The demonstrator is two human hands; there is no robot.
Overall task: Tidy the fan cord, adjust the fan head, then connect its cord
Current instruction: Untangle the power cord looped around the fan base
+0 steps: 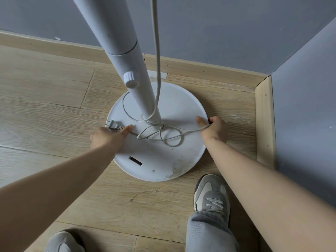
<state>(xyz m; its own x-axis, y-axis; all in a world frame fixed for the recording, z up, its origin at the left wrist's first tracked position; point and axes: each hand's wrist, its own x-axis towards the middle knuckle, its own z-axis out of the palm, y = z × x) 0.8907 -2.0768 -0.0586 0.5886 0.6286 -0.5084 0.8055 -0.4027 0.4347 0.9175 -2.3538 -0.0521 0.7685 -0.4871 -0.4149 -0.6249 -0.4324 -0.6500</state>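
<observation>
A white standing fan's pole (125,57) rises from its round white base (180,106) on the wooden floor; the fan head is out of view. The grey-white cord (164,138) is wound around the foot of the pole and lies in loose loops on the base. One length runs up alongside the pole. My left hand (107,138) holds the cord just behind the two-pin plug (113,124) at the base's left edge. My right hand (213,130) is closed on a stretch of cord at the base's right edge.
A height-adjust knob (130,79) sticks out of the pole. Grey walls with a wooden skirting board (209,69) form a corner at the right, close behind the base. My two grey shoes (211,193) stand near the base's front edge.
</observation>
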